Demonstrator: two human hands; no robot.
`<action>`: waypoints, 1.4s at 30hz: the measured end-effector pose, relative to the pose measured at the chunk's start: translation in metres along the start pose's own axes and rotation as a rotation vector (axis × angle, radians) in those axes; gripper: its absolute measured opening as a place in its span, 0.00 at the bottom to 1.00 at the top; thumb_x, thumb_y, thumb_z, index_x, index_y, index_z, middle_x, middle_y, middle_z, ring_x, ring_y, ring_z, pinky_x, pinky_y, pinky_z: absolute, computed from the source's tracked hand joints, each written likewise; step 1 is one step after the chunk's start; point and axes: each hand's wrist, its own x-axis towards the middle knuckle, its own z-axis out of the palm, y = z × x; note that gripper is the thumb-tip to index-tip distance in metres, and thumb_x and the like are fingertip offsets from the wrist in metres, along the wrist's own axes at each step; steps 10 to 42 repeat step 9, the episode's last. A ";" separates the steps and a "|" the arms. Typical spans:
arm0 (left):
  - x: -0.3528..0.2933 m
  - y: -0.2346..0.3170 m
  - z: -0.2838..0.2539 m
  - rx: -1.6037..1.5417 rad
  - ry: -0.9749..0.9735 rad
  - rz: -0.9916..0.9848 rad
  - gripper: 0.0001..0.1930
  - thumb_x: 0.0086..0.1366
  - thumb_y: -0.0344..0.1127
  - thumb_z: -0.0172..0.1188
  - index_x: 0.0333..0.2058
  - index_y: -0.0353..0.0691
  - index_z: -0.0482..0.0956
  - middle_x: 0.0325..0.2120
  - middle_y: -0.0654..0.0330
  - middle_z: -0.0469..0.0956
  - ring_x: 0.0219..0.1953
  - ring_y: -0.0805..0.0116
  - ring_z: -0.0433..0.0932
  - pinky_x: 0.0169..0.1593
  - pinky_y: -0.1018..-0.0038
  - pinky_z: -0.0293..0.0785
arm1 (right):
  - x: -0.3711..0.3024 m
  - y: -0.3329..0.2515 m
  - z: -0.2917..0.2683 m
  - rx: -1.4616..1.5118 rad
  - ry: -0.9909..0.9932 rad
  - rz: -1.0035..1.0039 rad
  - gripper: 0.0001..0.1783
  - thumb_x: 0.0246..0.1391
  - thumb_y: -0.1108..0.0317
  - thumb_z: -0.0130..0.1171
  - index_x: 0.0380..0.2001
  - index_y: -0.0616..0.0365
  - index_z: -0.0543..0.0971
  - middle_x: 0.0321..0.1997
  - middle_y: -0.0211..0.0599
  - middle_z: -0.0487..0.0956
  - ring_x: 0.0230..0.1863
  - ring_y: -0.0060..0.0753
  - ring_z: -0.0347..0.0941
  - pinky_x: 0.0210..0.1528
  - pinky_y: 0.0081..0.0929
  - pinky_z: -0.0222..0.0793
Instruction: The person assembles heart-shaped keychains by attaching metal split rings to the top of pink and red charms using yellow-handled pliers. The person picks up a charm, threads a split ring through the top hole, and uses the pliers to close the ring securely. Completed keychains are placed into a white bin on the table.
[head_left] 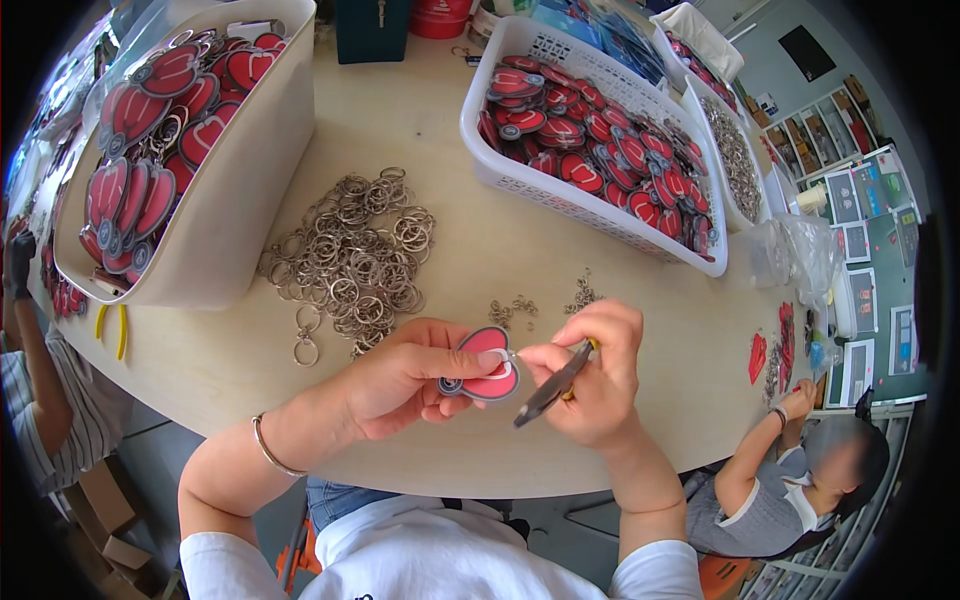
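My left hand (385,385) pinches a flat red-and-grey keychain tag (484,341) between thumb and fingers, above the near part of the table. My right hand (608,385) is closed around a pair of pliers (546,398), whose dark jaws point down and toward me. The right thumb and index finger meet at the tag's right edge; a tiny metal piece seems to be there, too small to make out. Beyond my hands lie small loose metal rings (514,308) in little clusters. A heap of silver split key rings (345,260) spreads to the left of them.
A cream bin (240,215) full of finished-looking tags with rings stands left, yellow-handled pliers (122,332) beside it. At the back right is a white basket (590,222) of red tags. Another tray (735,160) holds metal parts. Co-workers sit at right (765,500) and left (75,400).
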 end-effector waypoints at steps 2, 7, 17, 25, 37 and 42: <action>0.000 0.000 0.002 0.030 0.034 0.018 0.11 0.61 0.41 0.64 0.32 0.39 0.79 0.22 0.64 0.78 0.19 0.81 0.71 0.21 0.84 0.65 | -0.004 -0.001 0.004 -0.055 0.066 -0.078 0.13 0.34 0.77 0.69 0.28 0.56 0.79 0.37 0.31 0.70 0.39 0.37 0.65 0.42 0.37 0.60; -0.001 -0.013 0.008 0.439 0.128 0.496 0.10 0.63 0.38 0.62 0.32 0.35 0.80 0.22 0.64 0.78 0.22 0.75 0.74 0.26 0.81 0.70 | -0.011 -0.007 0.005 -0.079 0.121 -0.192 0.16 0.35 0.74 0.71 0.33 0.56 0.79 0.37 0.28 0.72 0.40 0.33 0.65 0.43 0.35 0.59; -0.009 -0.002 0.009 1.015 0.191 0.799 0.11 0.63 0.41 0.62 0.35 0.39 0.81 0.26 0.63 0.80 0.29 0.69 0.78 0.34 0.78 0.74 | -0.012 -0.008 0.003 0.008 0.088 -0.083 0.18 0.37 0.69 0.71 0.36 0.51 0.81 0.41 0.27 0.72 0.41 0.32 0.66 0.45 0.41 0.58; -0.009 -0.002 0.009 1.015 0.191 0.799 0.11 0.63 0.41 0.62 0.35 0.39 0.81 0.26 0.63 0.80 0.29 0.69 0.78 0.34 0.78 0.74 | -0.012 -0.008 0.003 0.008 0.088 -0.083 0.18 0.37 0.69 0.71 0.36 0.51 0.81 0.41 0.27 0.72 0.41 0.32 0.66 0.45 0.41 0.58; -0.009 -0.002 0.009 1.015 0.191 0.799 0.11 0.63 0.41 0.62 0.35 0.39 0.81 0.26 0.63 0.80 0.29 0.69 0.78 0.34 0.78 0.74 | -0.012 -0.008 0.003 0.008 0.088 -0.083 0.18 0.37 0.69 0.71 0.36 0.51 0.81 0.41 0.27 0.72 0.41 0.32 0.66 0.45 0.41 0.58; -0.009 -0.002 0.009 1.015 0.191 0.799 0.11 0.63 0.41 0.62 0.35 0.39 0.81 0.26 0.63 0.80 0.29 0.69 0.78 0.34 0.78 0.74 | -0.012 -0.008 0.003 0.008 0.088 -0.083 0.18 0.37 0.69 0.71 0.36 0.51 0.81 0.41 0.27 0.72 0.41 0.32 0.66 0.45 0.41 0.58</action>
